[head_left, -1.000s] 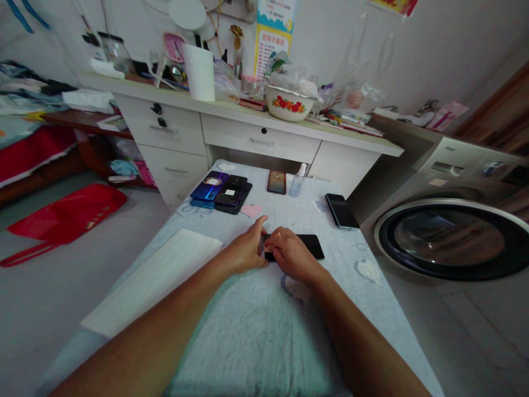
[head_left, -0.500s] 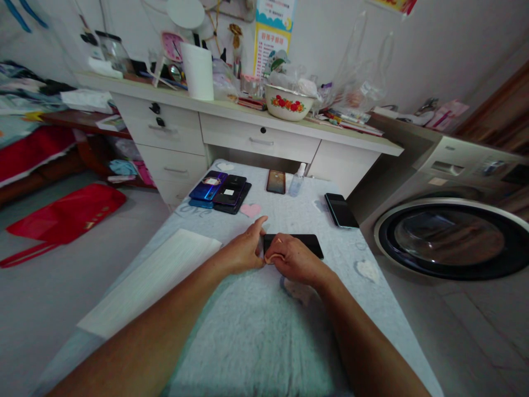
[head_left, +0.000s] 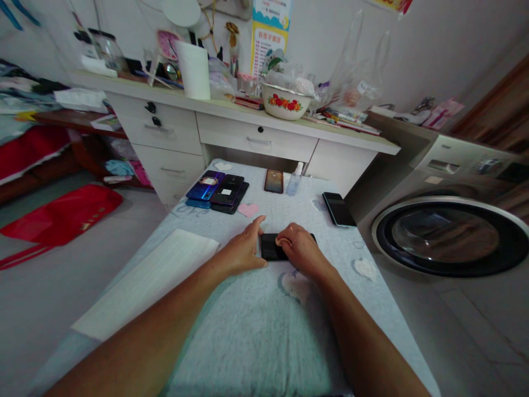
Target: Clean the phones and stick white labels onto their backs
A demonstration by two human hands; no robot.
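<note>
A black smartphone lies flat and sideways on the cloth-covered table in front of me. My left hand braces its left end, the thumb by the near corner and the fingers by the far one. Over the middle of the screen, my right hand pinches a small tan cloth against the glass. That hand hides part of the phone's right half. Beyond the phone stands a clear spray bottle with a white cap, beside a brown-screened phone.
Stacked blue and black phones lie at the far left of the table. Another dark phone is at the right edge. A long pale board lies left of my forearm. A washing machine stands right.
My right hand and the cloth have slid rightward over the screen, from the phone's left end to its middle. My left hand stays at the left end.
</note>
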